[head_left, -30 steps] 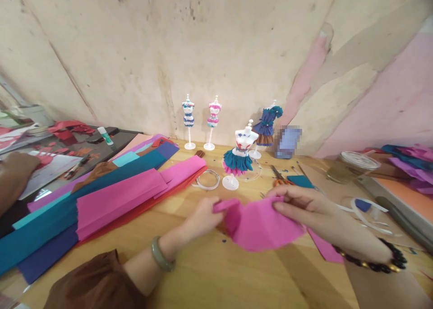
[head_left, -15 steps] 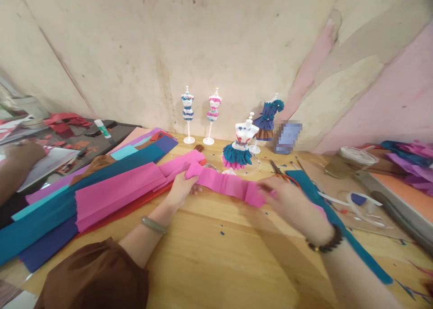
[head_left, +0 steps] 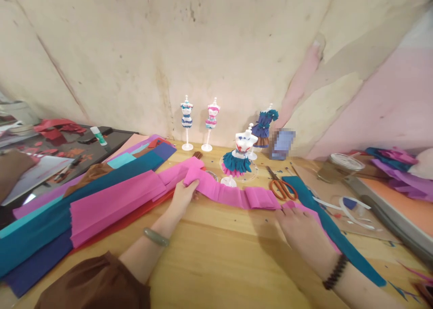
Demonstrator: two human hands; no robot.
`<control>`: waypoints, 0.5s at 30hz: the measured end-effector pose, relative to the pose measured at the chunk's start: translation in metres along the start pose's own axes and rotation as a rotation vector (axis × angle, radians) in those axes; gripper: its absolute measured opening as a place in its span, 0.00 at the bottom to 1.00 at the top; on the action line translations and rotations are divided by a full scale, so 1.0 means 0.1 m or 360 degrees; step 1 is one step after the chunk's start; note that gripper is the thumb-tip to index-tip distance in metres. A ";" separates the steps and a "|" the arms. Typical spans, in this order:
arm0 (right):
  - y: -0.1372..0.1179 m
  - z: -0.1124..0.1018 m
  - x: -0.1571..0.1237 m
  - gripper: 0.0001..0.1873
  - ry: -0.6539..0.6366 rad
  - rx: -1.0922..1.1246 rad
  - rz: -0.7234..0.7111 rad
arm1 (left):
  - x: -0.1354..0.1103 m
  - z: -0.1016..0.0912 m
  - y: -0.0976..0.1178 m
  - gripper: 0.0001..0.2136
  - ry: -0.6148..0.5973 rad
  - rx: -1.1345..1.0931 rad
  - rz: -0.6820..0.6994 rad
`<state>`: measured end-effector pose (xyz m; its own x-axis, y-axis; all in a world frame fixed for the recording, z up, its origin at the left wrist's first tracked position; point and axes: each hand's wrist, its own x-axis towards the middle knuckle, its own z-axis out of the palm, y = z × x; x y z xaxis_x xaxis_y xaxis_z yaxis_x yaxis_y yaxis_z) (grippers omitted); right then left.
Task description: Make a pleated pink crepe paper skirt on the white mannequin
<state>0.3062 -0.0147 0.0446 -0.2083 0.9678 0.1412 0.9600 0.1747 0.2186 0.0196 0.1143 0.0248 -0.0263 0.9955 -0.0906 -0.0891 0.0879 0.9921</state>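
A long pink crepe paper strip (head_left: pixel 233 195) stretches across the wooden table in front of me. My left hand (head_left: pixel 186 191) is closed on its left end, thumb on top. Toward the right end, my right hand (head_left: pixel 294 221) has its fingers bent over the same strip, with the thumb hidden. Part of the strip beside the right hand is folded over on itself. Just behind the strip stands a small white dress-form (head_left: pixel 245 143) with a ruffled teal and pink skirt. Orange-handled scissors (head_left: pixel 283 189) lie beyond my right hand.
Layered crepe paper sheets (head_left: pixel 117 200) cover the left side. A teal strip (head_left: pixel 348 241) runs along the right. Two small dress-forms (head_left: pixel 187 119) and a blue-dressed one (head_left: pixel 265 124) stand by the wall. A glue stick (head_left: pixel 98 136) lies left, near another person's arm (head_left: pixel 13 169).
My right hand has moved right and nearer to me along the pink strip, uncovering the scissors. More of the strip lies stretched out. My left hand keeps its hold.
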 end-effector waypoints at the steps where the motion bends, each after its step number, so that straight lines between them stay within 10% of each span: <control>1: 0.04 -0.05 0.01 0.18 -0.0051 0.0026 0.0053 | -0.03 0.01 0.02 0.11 -0.0011 -0.0013 0.0034; 6: -0.29 -0.30 0.37 0.14 0.0040 0.0911 0.0004 | -0.22 0.01 0.21 0.12 -0.0212 -0.0080 0.0189; 9: -0.50 -0.35 0.68 0.29 0.0145 0.1382 -0.0092 | -0.29 -0.04 0.36 0.13 -0.0488 -0.0322 0.0193; 15: -0.52 -0.19 0.84 0.37 -0.0212 0.2092 -0.0130 | -0.23 -0.13 0.46 0.15 -0.0593 -0.0666 -0.0049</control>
<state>0.2356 0.0541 0.0631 -0.3267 0.9432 0.0605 0.4262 0.2042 -0.8813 0.0027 0.0946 0.0716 0.3296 0.9441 -0.0069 -0.4736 0.1716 0.8639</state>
